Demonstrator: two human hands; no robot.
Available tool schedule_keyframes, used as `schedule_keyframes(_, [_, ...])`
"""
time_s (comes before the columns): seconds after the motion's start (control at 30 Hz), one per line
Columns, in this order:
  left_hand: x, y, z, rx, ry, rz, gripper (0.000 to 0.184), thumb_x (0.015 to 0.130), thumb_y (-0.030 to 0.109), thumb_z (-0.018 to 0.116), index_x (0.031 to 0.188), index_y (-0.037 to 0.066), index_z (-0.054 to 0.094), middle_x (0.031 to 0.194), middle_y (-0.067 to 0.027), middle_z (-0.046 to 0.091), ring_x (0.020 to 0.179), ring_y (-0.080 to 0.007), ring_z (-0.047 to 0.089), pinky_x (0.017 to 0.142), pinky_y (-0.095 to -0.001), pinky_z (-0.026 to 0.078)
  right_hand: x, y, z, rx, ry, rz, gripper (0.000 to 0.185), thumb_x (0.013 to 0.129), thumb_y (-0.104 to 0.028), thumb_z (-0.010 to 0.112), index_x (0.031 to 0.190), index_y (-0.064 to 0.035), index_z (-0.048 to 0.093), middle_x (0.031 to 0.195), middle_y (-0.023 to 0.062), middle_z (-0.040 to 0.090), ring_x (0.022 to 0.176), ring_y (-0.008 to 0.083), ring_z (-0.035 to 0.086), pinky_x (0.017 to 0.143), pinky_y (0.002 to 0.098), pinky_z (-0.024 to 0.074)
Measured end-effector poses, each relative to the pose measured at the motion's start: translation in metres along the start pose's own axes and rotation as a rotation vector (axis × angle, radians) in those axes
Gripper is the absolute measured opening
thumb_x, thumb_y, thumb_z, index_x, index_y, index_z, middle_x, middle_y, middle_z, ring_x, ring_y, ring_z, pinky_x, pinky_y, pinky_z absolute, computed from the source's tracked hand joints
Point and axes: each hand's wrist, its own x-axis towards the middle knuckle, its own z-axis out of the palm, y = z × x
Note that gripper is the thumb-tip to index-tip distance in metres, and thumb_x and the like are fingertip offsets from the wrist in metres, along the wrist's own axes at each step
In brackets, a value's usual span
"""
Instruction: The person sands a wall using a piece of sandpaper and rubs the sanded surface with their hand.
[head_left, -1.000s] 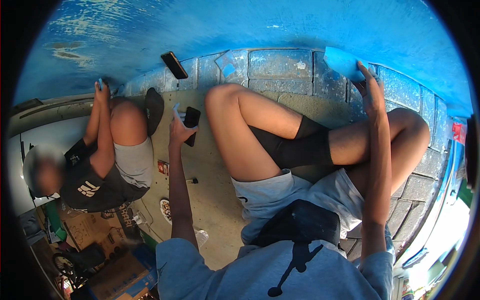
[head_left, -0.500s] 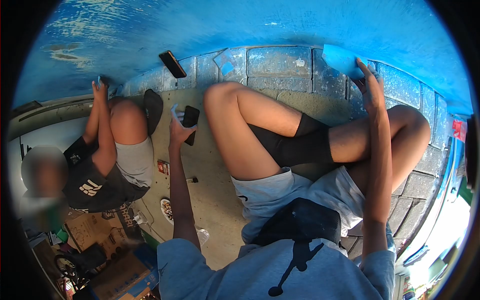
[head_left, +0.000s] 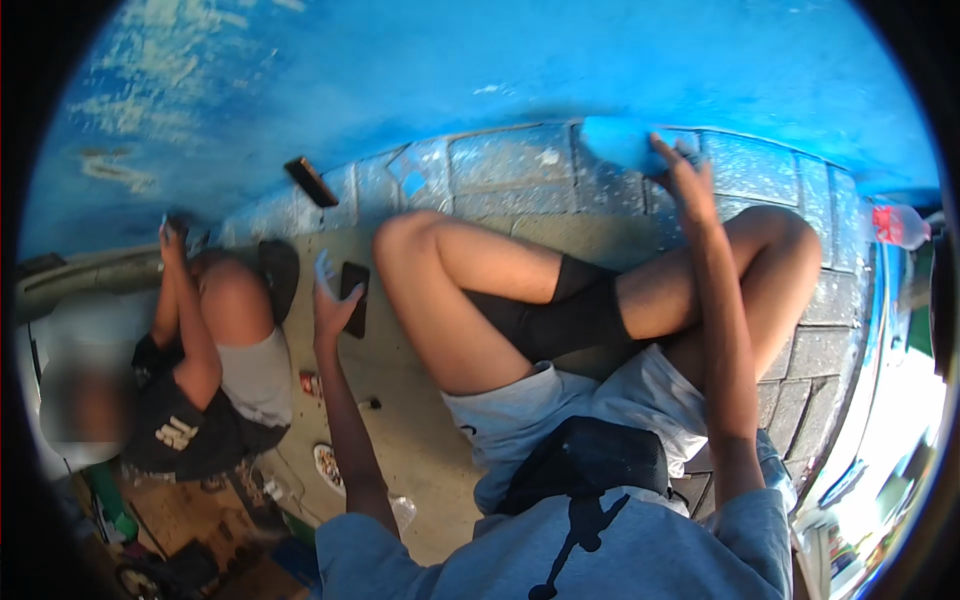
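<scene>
My right hand [head_left: 690, 185] grips a flat light-blue sheet [head_left: 618, 143] by its right end, low on the blue wall. The sheet's exact kind is not clear. Blue stains mark the fingers of my left hand [head_left: 333, 305], which is stretched out with fingers apart over the floor. A black phone [head_left: 354, 315] shows beside that hand, partly behind the thumb; it appears to lie on the floor. Nearer the wall is another dark, phone-like slab [head_left: 311, 181].
A seated person [head_left: 205, 390] is at the left, hands raised by the wall. On the floor are a small red packet [head_left: 311, 383], a small dark brush-like item [head_left: 371, 403] and a plate of bits [head_left: 327, 466]. A red-labelled bottle [head_left: 900, 226] stands at the right.
The view has shifted, so most things sit lower and further left. My right hand and the blue sheet have moved left and down in view. My left hand remains beside the phone.
</scene>
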Motion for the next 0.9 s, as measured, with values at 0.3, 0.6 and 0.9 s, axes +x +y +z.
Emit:
schedule_keyframes(0.3, [0.026, 0.257, 0.037, -0.201, 0.115, 0.333, 0.046, 0.087, 0.022, 0.068, 0.125, 0.001, 0.054, 0.108, -0.0164, 0.064, 0.100, -0.0274, 0.062, 0.088, -0.0375, 0.048, -0.005, 0.003, 0.010, -0.109, -0.008, 0.028, 0.083, 0.084, -0.038, 0.073, 0.135, 0.0149, 0.035, 0.121, 0.0211, 0.055, 0.106, 0.0244, 0.059, 0.094, 0.0352, 0.0476])
schedule_keyframes(0.6, [0.091, 0.357, 0.172, -0.808, -0.773, -0.043, 0.057, 0.092, 0.056, 0.054, 0.120, 0.006, 0.059, 0.098, -0.0101, 0.068, 0.083, -0.0204, 0.066, 0.068, -0.0337, 0.050, -0.022, -0.005, -0.003, -0.141, 0.018, 0.110, 0.084, 0.085, -0.039, 0.071, 0.141, 0.0093, 0.031, 0.134, 0.0266, 0.046, 0.119, 0.0299, 0.052, 0.093, 0.0374, 0.0474])
schedule_keyframes(0.9, [0.071, 0.320, 0.221, -0.866, -0.412, 0.000, 0.039, 0.096, 0.041, 0.055, 0.098, 0.005, 0.068, 0.074, -0.0042, 0.065, 0.071, -0.0091, 0.060, 0.061, -0.0295, 0.046, 0.002, 0.024, 0.007, -0.987, -0.032, -0.155, 0.072, 0.089, -0.047, 0.059, 0.131, 0.0099, 0.045, 0.106, 0.0334, 0.062, 0.104, 0.0434, 0.061, 0.088, 0.0458, 0.0480])
